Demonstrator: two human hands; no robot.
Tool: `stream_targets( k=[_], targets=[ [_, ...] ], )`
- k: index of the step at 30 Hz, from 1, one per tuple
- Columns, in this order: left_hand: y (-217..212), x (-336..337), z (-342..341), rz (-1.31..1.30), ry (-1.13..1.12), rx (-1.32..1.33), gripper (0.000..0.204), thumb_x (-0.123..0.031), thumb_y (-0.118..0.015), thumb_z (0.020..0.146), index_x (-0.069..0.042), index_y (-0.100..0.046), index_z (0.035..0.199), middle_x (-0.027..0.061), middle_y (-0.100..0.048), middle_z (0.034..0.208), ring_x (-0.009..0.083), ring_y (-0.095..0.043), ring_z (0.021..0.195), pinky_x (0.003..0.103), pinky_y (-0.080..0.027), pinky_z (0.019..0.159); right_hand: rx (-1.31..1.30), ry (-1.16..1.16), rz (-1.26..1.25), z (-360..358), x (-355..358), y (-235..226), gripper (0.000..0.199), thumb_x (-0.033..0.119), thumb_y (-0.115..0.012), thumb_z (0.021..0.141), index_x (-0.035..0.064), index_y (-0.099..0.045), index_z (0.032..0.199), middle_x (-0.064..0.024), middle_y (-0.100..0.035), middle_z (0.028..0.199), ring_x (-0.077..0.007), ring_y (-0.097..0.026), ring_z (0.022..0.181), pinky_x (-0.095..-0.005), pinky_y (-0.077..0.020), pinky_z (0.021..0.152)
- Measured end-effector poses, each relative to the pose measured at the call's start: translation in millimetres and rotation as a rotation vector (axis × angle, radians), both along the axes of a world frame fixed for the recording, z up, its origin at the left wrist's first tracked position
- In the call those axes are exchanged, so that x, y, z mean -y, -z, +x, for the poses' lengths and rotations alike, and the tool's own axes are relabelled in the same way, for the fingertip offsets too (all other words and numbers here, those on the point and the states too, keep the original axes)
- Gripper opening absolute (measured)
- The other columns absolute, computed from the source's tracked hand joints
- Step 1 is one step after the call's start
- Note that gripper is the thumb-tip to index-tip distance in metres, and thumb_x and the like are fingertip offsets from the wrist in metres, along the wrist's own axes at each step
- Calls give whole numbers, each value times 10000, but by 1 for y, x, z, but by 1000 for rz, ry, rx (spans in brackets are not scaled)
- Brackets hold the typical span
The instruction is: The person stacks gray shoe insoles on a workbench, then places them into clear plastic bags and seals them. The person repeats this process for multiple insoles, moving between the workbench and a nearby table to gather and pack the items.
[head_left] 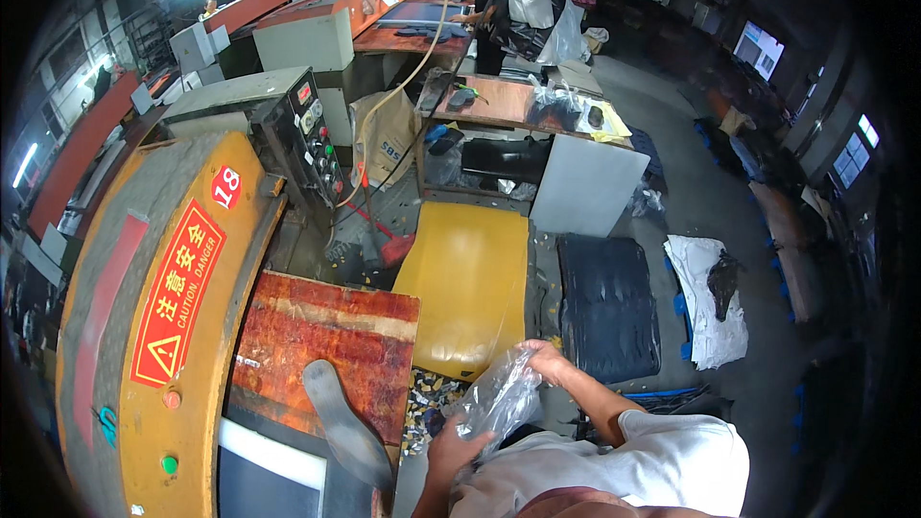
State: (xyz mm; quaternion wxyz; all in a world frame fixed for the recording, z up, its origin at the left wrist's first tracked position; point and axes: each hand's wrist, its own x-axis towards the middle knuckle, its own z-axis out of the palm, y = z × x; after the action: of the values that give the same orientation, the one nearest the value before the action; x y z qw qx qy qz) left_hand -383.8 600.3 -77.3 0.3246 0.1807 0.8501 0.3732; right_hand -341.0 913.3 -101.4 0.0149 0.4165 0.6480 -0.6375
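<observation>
Close in, our hands share a clear bag (499, 398): left hand (453, 451) closed on its lower end, right hand (549, 360) pinching the top edge. Bag hangs crumpled between them, in front of our chest, above the floor scraps (427, 412).

Just left, a grey sole (345, 432) lies on the worn red tabletop (326, 336), toe end touching the white pad (269, 456). The yellow press (163, 326) arches over that tabletop and blocks everything to the left.

Ahead, a yellow sheet (470, 288) leans beside a black stack (606, 307); white sacking (705, 312) lies beyond on the floor. A red broom (389, 245) lies between press and sheet.

Further off, a cluttered bench (518, 105). At the far end another person (491, 10) works at a machine.
</observation>
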Motion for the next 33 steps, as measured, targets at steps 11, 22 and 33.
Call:
stream_targets(
  k=[11,22,33],
  targets=[
    [17,-46,-15,32,181,-97,487,-398,-651,895,-57,-623,1241,274,-702,1087,474,-661,1030,539,-516,917,-45,-324,-99,-8,66,-35,360,98,-797,873,65,-722,1224,-34,-747,1120,-121,-666,1022,-297,-542,928],
    [36,17,46,143,-190,-83,216,-204,-605,934,-34,-684,1040,241,-718,936,419,-706,896,482,-545,794,-77,-926,534,22,69,-40,530,184,-780,787,87,-672,1297,-207,-697,1227,-394,-656,1151,-444,-522,1000],
    [-47,23,150,-143,-539,205,335,-361,-695,933,-85,-701,1122,200,-742,930,332,-716,874,439,-564,821,-223,-922,292,64,91,35,425,87,-718,785,103,-719,1209,-151,-749,1083,-328,-715,984,-406,-558,886]
  ],
)
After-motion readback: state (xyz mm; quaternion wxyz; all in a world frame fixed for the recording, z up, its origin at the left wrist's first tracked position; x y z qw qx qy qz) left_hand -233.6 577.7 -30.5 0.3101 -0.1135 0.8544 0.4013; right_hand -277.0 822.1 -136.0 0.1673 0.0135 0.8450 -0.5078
